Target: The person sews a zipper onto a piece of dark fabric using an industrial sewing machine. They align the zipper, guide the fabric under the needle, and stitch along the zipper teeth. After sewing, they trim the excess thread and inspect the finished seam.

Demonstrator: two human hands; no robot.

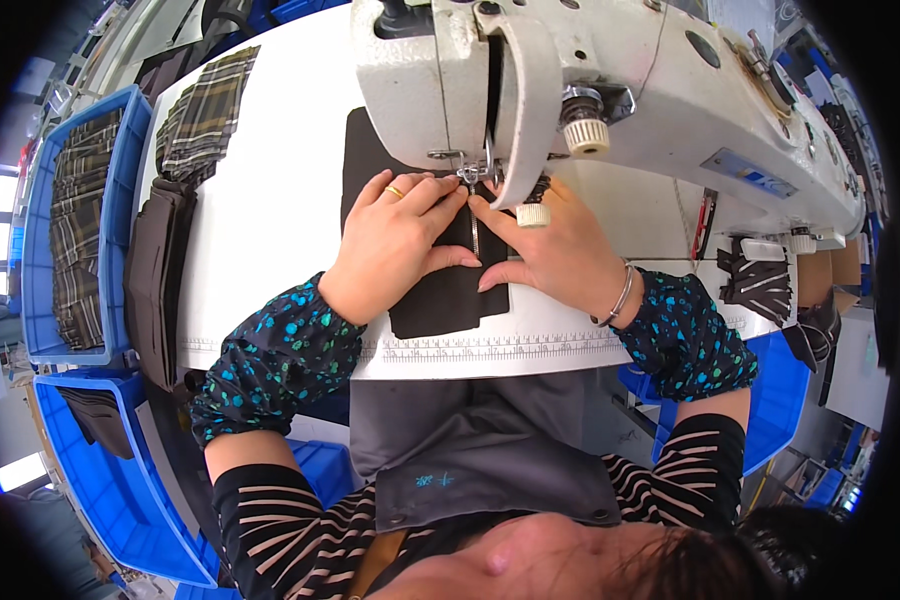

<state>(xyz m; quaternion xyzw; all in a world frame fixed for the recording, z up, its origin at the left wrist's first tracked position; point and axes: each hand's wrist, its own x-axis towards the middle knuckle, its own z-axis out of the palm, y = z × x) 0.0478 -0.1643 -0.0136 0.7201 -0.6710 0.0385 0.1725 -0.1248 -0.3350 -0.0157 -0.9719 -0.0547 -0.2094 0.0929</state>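
A dark brown fabric piece (435, 303) lies flat on the white sewing table, partly beneath the sewing machine's head (400, 90). Down its middle runs a zipper (475, 235) with metal teeth, its upper end at the presser foot (470, 174). My left hand (395, 235) rests on the fabric left of the zipper, fingers stretched toward the foot and thumb out to the side. On the zipper's other side, my right hand (560, 245) lies with index finger and thumb extended; its other fingers are partly hidden behind the machine. Both thumb tips nearly meet below the zipper.
Stacked dark fabric pieces (155, 270) and plaid fabric (208, 110) lie at the left. A blue bin (130, 225) holds more plaid pieces. Red-handled snips (705, 222) and a pile of zippers (757, 283) are at the right. A ruler strip (540, 343) follows the near edge.
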